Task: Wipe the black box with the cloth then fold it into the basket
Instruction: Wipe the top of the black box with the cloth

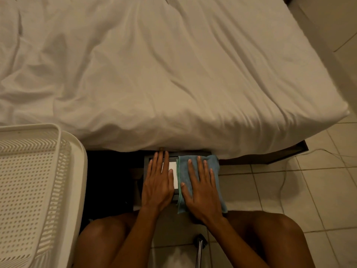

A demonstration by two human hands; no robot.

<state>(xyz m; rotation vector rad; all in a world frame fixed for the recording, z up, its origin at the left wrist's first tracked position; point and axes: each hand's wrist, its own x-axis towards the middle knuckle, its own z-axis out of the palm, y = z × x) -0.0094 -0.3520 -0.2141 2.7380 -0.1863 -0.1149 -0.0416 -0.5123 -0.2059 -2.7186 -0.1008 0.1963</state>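
Note:
The black box [147,160], with a white label on its top, stands low in front of my knees at the foot of the bed. A blue cloth [214,167] lies spread over its right half. My right hand [201,192] rests flat on the cloth, fingers spread, pressing it onto the box. Beside it my left hand [157,182] lies flat on the box's left half, partly over the white label. The white perforated basket [34,190] stands at the left edge of the view, with nothing inside.
A bed with a crumpled white sheet [173,74] fills the top of the view, its edge overhanging the box. Pale floor tiles [289,190] lie to the right, with a thin cable across them. A metal object [200,246] stands between my knees.

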